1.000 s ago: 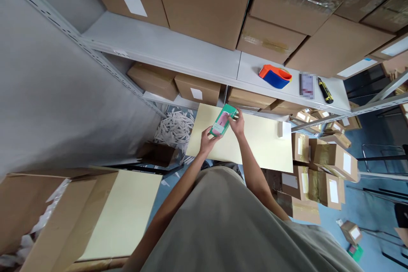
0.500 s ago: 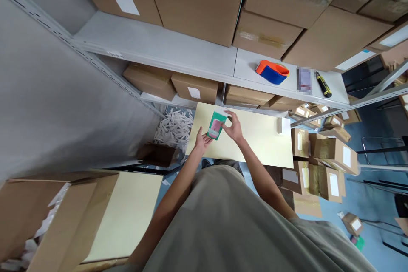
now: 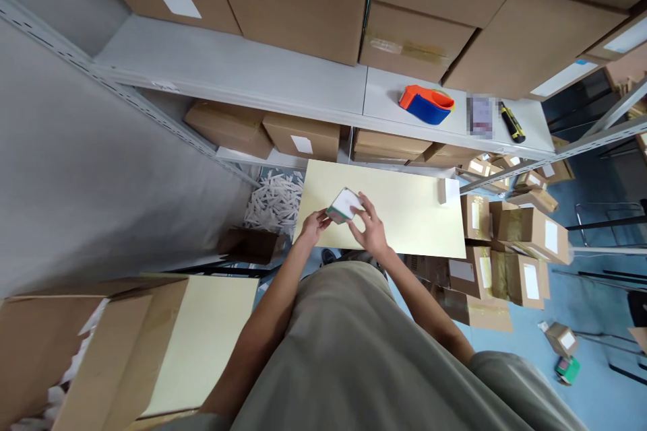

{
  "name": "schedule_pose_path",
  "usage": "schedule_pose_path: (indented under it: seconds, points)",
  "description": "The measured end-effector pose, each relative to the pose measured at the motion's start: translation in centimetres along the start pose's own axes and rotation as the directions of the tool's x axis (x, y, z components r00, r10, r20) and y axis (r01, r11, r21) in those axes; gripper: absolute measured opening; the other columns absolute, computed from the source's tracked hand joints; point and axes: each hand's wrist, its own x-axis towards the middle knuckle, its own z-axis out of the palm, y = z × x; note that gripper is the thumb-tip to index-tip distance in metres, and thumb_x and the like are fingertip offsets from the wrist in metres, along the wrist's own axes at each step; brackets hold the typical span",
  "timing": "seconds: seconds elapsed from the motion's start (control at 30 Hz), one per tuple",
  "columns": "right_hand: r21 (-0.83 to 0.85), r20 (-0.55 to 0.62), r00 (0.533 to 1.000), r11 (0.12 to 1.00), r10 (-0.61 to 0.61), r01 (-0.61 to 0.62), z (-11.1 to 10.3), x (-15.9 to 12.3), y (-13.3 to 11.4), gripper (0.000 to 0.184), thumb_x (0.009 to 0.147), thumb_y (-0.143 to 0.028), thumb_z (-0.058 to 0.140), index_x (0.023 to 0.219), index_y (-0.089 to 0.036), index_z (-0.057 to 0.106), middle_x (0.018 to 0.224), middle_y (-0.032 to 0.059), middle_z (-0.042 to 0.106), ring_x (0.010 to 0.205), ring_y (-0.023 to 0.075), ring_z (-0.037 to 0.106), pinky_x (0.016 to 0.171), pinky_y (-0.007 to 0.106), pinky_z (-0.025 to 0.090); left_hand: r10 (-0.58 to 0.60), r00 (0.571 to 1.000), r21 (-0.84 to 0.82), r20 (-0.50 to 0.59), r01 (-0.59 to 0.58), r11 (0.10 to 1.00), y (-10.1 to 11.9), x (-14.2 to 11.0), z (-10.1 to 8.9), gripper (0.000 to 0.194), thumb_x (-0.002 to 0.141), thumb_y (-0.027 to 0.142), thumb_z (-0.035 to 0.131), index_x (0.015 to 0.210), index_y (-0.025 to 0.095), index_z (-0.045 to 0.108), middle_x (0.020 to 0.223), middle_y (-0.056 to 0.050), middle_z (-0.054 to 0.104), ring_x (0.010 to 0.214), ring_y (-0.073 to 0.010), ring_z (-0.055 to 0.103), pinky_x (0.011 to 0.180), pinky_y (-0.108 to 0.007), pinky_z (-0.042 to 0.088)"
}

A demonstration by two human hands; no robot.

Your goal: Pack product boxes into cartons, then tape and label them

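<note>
Both my hands hold a small green box [image 3: 344, 205] over the pale yellow table [image 3: 404, 215]. Its white side now faces up. My left hand [image 3: 314, 225] grips the box's near left corner, fingers curled round it. My right hand [image 3: 370, 227] closes on the box's right side from above. The box sits low, close to the tabletop near its front left part.
A small white box [image 3: 443, 191] stands at the table's right edge. On the grey shelf [image 3: 227, 71] lie an orange and blue tape dispenser [image 3: 425, 104] and a yellow knife [image 3: 512, 125]. Cardboard boxes [image 3: 520, 249] pile up at right; an open carton [image 3: 75, 343] stands at lower left.
The box has been turned over from its green and pink face to its white side and brought down and nearer to me, both hands staying on it.
</note>
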Motion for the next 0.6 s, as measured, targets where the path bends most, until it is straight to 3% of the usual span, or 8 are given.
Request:
schedule_pose_path:
  seconds: [0.07, 0.17, 0.27, 0.37, 0.43, 0.53, 0.6]
  points:
    - [0.124, -0.046, 0.989, 0.983, 0.139, -0.132, -1.0, 2.7, 0.9, 0.045, 0.11, -0.057, 0.068, 0.145, -0.029, 0.074, 0.176, 0.015, 0.057, 0.152, 0.0349, 0.067, 0.116, 0.05, 0.068, 0.02, 1.0, 0.05, -0.017, -0.019, 0.999, -0.3, -1.4, -0.5, 0.042, 0.075, 0.02, 0.088, 0.116, 0.02, 0.079, 0.087, -0.003, 0.081, 0.078, -0.0157, 0.073, 0.083, -0.027, 0.056]
    - [0.257, -0.053, 0.95, 0.924, 0.307, -0.284, -2.1, 6.1, 3.1, 0.061, 0.106, -0.072, 0.066, 0.147, -0.027, 0.071, 0.162, 0.0132, 0.07, 0.126, 0.0322, 0.081, 0.101, 0.045, 0.072, 0.099, 0.995, 0.192, 0.024, -0.101, 0.976, -0.4, -4.1, -1.3, 0.055, 0.068, 0.024, 0.097, 0.12, 0.021, 0.082, 0.096, -0.005, 0.082, 0.086, -0.0177, 0.075, 0.08, -0.026, 0.054]
    - [0.31, -0.041, 0.899, 0.861, 0.436, -0.403, -2.1, 8.0, 5.4, 0.07, 0.103, -0.082, 0.063, 0.143, -0.026, 0.072, 0.149, 0.0112, 0.078, 0.105, 0.0274, 0.084, 0.088, 0.039, 0.072, 0.253, 0.965, 0.374, 0.072, -0.261, 0.89, 0.7, -6.2, -1.0, 0.048, 0.065, 0.034, 0.104, 0.107, 0.021, 0.084, 0.106, -0.007, 0.083, 0.09, -0.0208, 0.075, 0.075, -0.027, 0.054]
    - [0.375, 0.035, 0.821, 0.754, 0.569, -0.539, -0.9, 7.9, 6.5, 0.08, 0.104, -0.091, 0.051, 0.134, -0.021, 0.075, 0.138, 0.0164, 0.081, 0.085, 0.0233, 0.084, 0.07, 0.033, 0.068, 0.404, 0.909, 0.433, 0.102, -0.406, 0.805, 3.1, -6.9, 1.1, 0.04, 0.07, 0.035, 0.105, 0.1, 0.021, 0.082, 0.109, -0.007, 0.082, 0.097, -0.0223, 0.073, 0.08, -0.027, 0.056]
    - [0.417, 0.16, 0.739, 0.633, 0.655, -0.652, 0.4, 6.6, 6.3, 0.084, 0.108, -0.09, 0.044, 0.127, -0.016, 0.077, 0.131, 0.0219, 0.084, 0.073, 0.022, 0.082, 0.063, 0.031, 0.063, 0.474, 0.871, 0.422, 0.131, -0.482, 0.768, 5.2, -6.4, 3.1, 0.041, 0.073, 0.032, 0.104, 0.105, 0.021, 0.081, 0.113, -0.007, 0.081, 0.102, -0.023, 0.072, 0.085, -0.028, 0.057]
    - [0.416, 0.403, 0.557, 0.397, 0.726, -0.818, 2.6, 3.2, 5.3, 0.077, 0.117, -0.075, 0.039, 0.121, -0.01, 0.079, 0.122, 0.0252, 0.086, 0.061, 0.0187, 0.077, 0.059, 0.029, 0.059, 0.542, 0.818, 0.414, 0.194, -0.569, 0.711, 8.1, -4.3, 5.9, 0.045, 0.076, 0.025, 0.102, 0.116, 0.021, 0.081, 0.12, -0.008, 0.08, 0.107, -0.0221, 0.073, 0.092, -0.03, 0.058]
    - [0.381, 0.552, 0.424, 0.235, 0.718, -0.894, 3.8, 0.5, 4.6, 0.073, 0.12, -0.067, 0.036, 0.121, -0.009, 0.08, 0.115, 0.0233, 0.087, 0.055, 0.0161, 0.071, 0.056, 0.028, 0.056, 0.526, 0.829, 0.465, 0.189, -0.547, 0.696, 9.3, -2.4, 7.2, 0.046, 0.076, 0.016, 0.1, 0.118, 0.018, 0.08, 0.116, -0.007, 0.08, 0.102, -0.02, 0.072, 0.095, -0.032, 0.058]
